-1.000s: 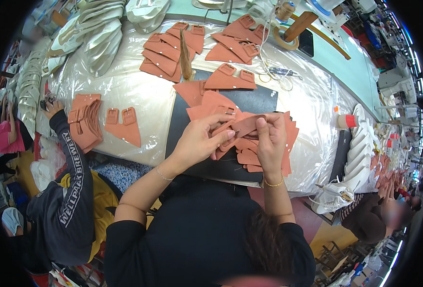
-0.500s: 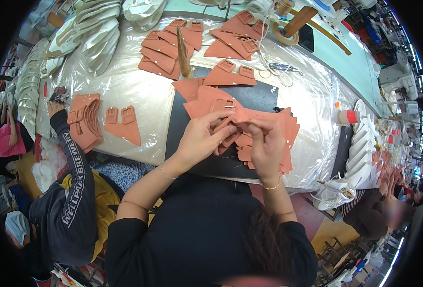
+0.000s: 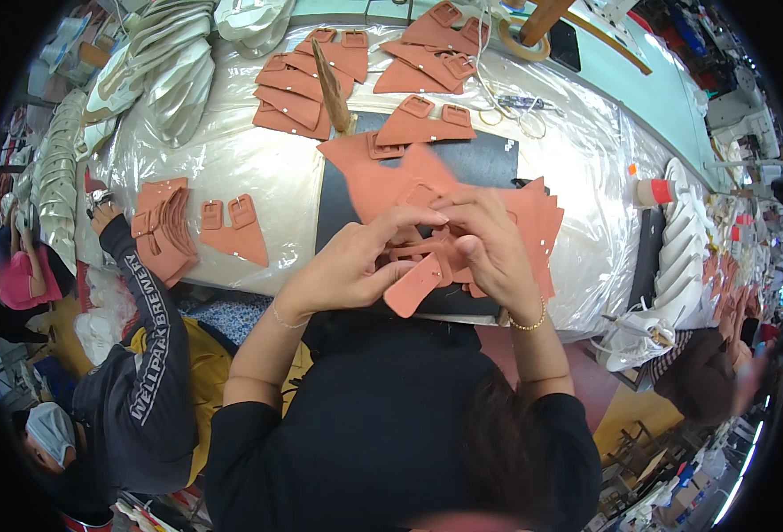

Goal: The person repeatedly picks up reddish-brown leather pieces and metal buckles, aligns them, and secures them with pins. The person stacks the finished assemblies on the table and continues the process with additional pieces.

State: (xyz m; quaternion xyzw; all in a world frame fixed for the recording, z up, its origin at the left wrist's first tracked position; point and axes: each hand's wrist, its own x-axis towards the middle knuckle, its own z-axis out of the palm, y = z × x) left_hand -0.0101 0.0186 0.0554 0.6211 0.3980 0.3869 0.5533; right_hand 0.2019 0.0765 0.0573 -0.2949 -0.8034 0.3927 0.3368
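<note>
Orange strap (image 3: 415, 285), one, held by left hand (image 3: 353, 263), right hand (image 3: 495, 254).

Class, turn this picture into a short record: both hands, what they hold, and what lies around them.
Left hand: holding a terracotta strap piece
Right hand: holding the same piece
Beneath: black mat, loose terracotta pieces
To the left: stacked buckled pieces, separate two-buckle piece
To the right: white laced shoe upper
</note>
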